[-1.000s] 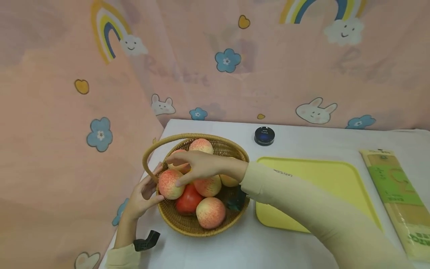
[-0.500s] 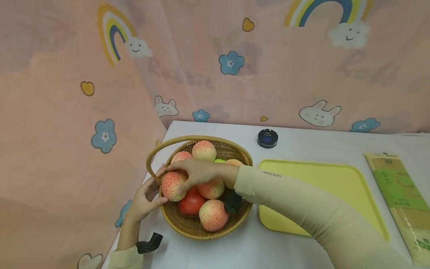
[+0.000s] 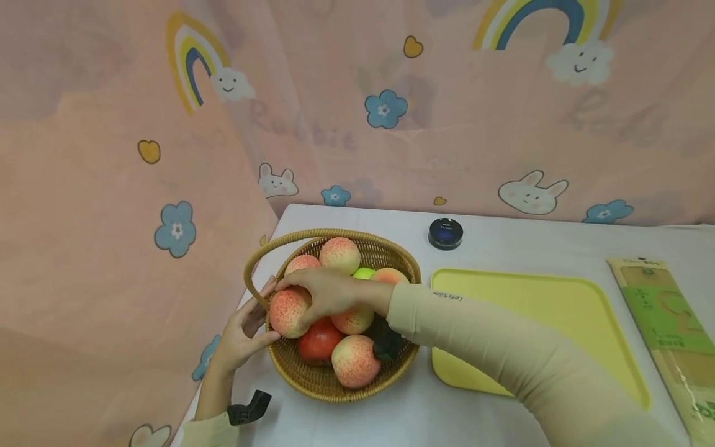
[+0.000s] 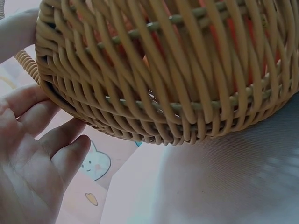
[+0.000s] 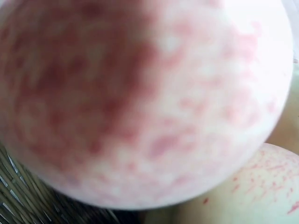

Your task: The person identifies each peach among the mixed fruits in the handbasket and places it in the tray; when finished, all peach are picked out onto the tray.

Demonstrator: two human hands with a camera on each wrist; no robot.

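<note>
An oval wicker basket (image 3: 313, 392) with an arched handle stands on the left of the white table, filled with fruit. At its left side my right hand (image 3: 331, 292) grips a red-and-yellow peach (image 3: 287, 313), thumb on one side and fingers over the top. My left hand (image 3: 237, 341) holds the basket's left rim, its thumb at the edge; the left wrist view shows its fingers against the outer weave (image 4: 154, 84). Around the gripped peach lie other peaches (image 3: 355, 361) and a red tomato-like fruit (image 3: 320, 341). A speckled peach (image 5: 154, 102) fills the right wrist view, hiding the hand.
A yellow tray (image 3: 514, 304) lies right of the basket, partly under my right sleeve. Farther right is a flat green-and-tan package (image 3: 661, 323). A round black tin (image 3: 445, 234) stands behind. A dark green item (image 3: 386, 345) sits in the basket under my forearm.
My right fingers have closed in around the peach at the basket's left side. My left hand stays at the rim. The whole head view has shifted slightly down and right.
</note>
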